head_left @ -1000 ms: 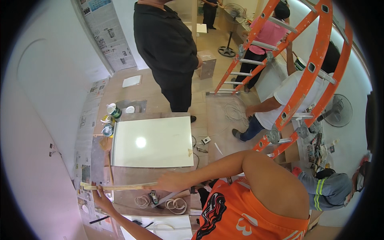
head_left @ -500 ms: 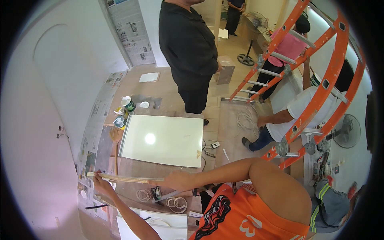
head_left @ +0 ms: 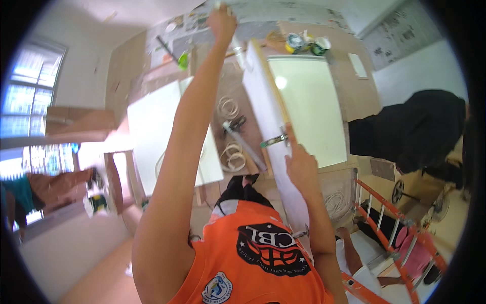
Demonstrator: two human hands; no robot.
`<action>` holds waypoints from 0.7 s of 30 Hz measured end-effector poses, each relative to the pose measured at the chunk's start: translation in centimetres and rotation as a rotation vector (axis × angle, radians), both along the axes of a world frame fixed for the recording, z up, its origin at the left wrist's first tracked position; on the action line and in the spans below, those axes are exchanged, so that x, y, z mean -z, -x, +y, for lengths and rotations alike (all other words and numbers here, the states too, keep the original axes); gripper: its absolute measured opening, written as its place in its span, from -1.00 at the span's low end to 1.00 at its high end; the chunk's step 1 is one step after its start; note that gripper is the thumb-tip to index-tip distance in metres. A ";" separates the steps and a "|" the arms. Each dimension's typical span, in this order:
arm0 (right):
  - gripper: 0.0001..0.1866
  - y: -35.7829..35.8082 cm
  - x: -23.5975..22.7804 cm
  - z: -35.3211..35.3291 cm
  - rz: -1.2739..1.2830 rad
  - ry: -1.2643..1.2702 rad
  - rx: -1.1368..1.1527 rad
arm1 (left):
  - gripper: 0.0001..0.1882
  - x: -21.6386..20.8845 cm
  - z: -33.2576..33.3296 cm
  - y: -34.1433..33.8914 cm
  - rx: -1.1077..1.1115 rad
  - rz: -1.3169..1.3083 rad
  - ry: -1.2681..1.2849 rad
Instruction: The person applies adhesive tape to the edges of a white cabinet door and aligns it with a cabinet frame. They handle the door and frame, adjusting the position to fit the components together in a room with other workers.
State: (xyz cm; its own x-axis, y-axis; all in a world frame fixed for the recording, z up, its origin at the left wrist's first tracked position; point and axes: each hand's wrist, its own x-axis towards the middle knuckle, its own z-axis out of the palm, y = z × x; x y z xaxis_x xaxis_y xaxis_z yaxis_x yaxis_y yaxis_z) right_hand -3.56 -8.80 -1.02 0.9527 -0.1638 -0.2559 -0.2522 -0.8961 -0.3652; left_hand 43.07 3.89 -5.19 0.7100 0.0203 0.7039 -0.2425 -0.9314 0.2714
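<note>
My left hand (head_left: 221,24) is closed at the far edge, with a pale narrow strip (head_left: 238,53) showing below the fist and a white tip above it; blur hides its exact kind. A long white board (head_left: 263,101) slants from the middle distance toward my body, its wooden edge (head_left: 271,76) facing up. My right hand (head_left: 302,169) rests at that edge, forefinger stretched along it and thumb apart. Just beyond the thumb, a clamp (head_left: 275,141) with a green end crosses the board. A second clamp (head_left: 301,233) sits lower, close to my shirt.
A glossy cream panel (head_left: 309,106) lies right of the board, white panels (head_left: 157,131) to the left. Coiled pale strips (head_left: 234,156) lie between. Paint cans (head_left: 320,46) stand at the back. A person in black (head_left: 410,129) and an orange ladder (head_left: 385,202) are on the right.
My view has swung round, so the panels and ladder appear turned. My left hand has moved to the far edge; my right hand is now beside the clamped board.
</note>
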 end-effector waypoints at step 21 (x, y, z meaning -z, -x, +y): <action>-0.04 -1.3 -1.0 0.4 -0.067 -0.042 -0.004 | -0.63 18.5 8.2 16.8 0.476 0.873 0.535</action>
State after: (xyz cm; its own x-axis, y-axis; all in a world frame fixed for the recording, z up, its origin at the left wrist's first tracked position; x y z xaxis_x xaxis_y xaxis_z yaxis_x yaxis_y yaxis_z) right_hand -2.29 -8.40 -0.07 0.9687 -0.1502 -0.1978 -0.2221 -0.8804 -0.4189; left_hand 26.29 12.09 -23.65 0.9708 -0.2336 -0.0548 -0.0738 -0.5078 0.8583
